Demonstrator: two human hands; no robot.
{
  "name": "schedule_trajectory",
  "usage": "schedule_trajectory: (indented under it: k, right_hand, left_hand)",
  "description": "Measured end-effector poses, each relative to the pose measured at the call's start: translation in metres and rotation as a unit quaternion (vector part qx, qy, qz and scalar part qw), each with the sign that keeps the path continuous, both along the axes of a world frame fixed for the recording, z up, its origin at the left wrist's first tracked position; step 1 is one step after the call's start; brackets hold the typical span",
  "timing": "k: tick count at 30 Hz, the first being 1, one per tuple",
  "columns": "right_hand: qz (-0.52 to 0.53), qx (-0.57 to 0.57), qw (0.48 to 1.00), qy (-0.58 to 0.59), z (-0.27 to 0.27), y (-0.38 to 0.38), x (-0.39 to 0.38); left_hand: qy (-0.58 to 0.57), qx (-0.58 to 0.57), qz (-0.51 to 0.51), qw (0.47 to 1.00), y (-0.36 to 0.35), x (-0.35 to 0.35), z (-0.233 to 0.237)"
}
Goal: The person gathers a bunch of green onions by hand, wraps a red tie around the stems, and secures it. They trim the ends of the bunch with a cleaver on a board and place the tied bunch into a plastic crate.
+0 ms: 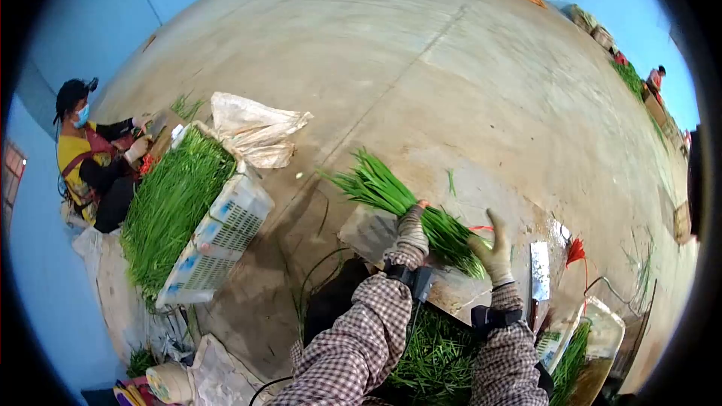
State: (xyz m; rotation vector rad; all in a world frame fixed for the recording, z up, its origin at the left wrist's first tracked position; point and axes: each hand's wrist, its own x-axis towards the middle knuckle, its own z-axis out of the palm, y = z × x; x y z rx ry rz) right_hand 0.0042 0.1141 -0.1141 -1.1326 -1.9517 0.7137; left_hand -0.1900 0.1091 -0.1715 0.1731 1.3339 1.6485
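**One long green bunch of chive leaves (383,192) gathered, unbound**

Left hand (411,231), knit-gloved, clenched round bunch at mid-length; right hand (496,252) grasping same bunch nearer cut end. Lying slantwise across grey flat board (367,234) on concrete floor (451,68). No tie visible round it. White plastic crate (226,233) to left heaped with loose greens: judged mostly unsorted.

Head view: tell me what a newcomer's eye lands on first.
The bundle of green stalks at centre, gripped by the gloved left hand, with the right hand at its lower end. Then the white crate heaped with greens at left, a seated person behind it.
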Motion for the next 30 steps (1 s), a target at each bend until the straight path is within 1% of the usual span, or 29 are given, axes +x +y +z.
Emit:
schedule_trajectory:
  k: [1,2,3,4,5,6,7,9,11,12,14,15,17,18,19,20,21,22,23,24,25,26,27,28,29,30]
  right_hand:
    - [-0.033,0.067,0.997,0.017,0.033,0.004,-0.011]
    - [-0.027,0.070,0.997,0.014,0.061,0.005,-0.028]
    - [0.007,0.078,0.997,0.011,0.090,0.004,-0.050]
    - [0.039,0.088,0.995,0.007,0.115,0.001,-0.073]
    - [0.050,0.148,0.988,-0.015,0.135,-0.004,-0.098]
    - [0.087,0.175,0.980,-0.045,0.149,-0.007,-0.119]
    - [0.106,0.223,0.963,-0.107,0.162,-0.011,-0.141]
    - [0.146,0.268,0.942,-0.139,0.176,-0.017,-0.180]
    - [0.159,0.330,0.915,-0.169,0.178,-0.019,-0.209]
    - [0.160,0.334,0.912,-0.174,0.174,-0.018,-0.216]
    - [0.213,0.322,0.882,-0.268,0.170,-0.016,-0.225]
    - [0.213,0.324,0.880,-0.274,0.168,-0.019,-0.223]
    - [0.183,0.295,0.910,-0.225,0.178,-0.029,-0.217]
    - [0.156,0.288,0.906,-0.267,0.185,-0.033,-0.211]
    - [0.153,0.286,0.905,-0.276,0.194,-0.037,-0.206]
    - [0.161,0.199,0.953,-0.161,0.202,-0.039,-0.201]
    - [0.163,0.110,0.980,-0.040,0.208,-0.037,-0.196]
    - [0.191,0.103,0.964,0.156,0.209,-0.030,-0.197]
    - [0.180,0.115,0.943,0.255,0.228,-0.033,-0.196]
    - [0.097,0.080,0.965,0.230,0.266,-0.047,-0.188]
    - [0.110,0.104,0.944,0.294,0.282,-0.045,-0.182]
    - [0.101,0.112,0.936,0.318,0.297,-0.044,-0.171]
    - [0.080,0.142,0.939,0.304,0.308,-0.043,-0.159]
    - [0.050,0.178,0.931,0.315,0.314,-0.040,-0.147]
    - [0.063,0.203,0.927,0.310,0.319,-0.038,-0.131]
    - [-0.008,0.368,0.919,0.140,0.347,-0.046,-0.100]
  left_hand:
    - [-0.073,0.035,0.044,0.996,-0.003,0.006,0.016]
    - [-0.076,0.038,0.050,0.995,0.005,0.011,0.001]
    - [-0.034,0.057,0.037,0.997,0.020,0.017,-0.040]
    - [0.009,0.077,0.022,0.997,0.032,0.022,-0.065]
    - [0.051,0.098,0.008,0.994,0.041,0.027,-0.090]
    - [0.068,0.114,0.013,0.991,0.036,0.034,-0.075]
    - [0.070,0.121,0.024,0.990,0.026,0.038,-0.051]
    - [0.072,0.131,0.039,0.988,0.007,0.047,-0.017]
    - [0.076,0.138,0.046,0.986,-0.003,0.060,-0.003]
    - [0.077,0.142,0.048,0.986,-0.006,0.064,0.003]
    - [0.080,0.147,0.049,0.985,-0.009,0.072,0.007]
    - [0.083,0.150,0.051,0.984,-0.010,0.074,0.007]
    - [0.086,0.156,0.055,0.983,-0.010,0.075,0.007]
    - [0.084,0.157,0.060,0.982,-0.009,0.076,0.005]
    - [0.084,0.158,0.062,0.982,-0.007,0.072,0.001]
    - [0.085,0.161,0.064,0.981,-0.003,0.071,-0.003]
    - [0.084,0.164,0.068,0.980,-0.003,0.069,-0.008]
    - [0.084,0.167,0.071,0.980,-0.007,0.068,-0.006]
    - [0.082,0.165,0.074,0.980,-0.009,0.068,-0.008]
    - [0.077,0.164,0.074,0.981,-0.011,0.067,-0.008]
    - [0.068,0.162,0.068,0.982,-0.014,0.065,-0.004]
    - [0.014,0.133,0.025,0.991,-0.023,0.057,0.028]
    - [-0.014,0.196,0.043,0.980,0.002,0.068,-0.010]
    - [0.013,0.215,0.027,0.976,0.000,0.068,0.012]
    - [0.041,0.234,0.011,0.971,-0.004,0.061,0.032]
    - [0.044,0.168,0.031,0.984,-0.003,0.063,0.037]
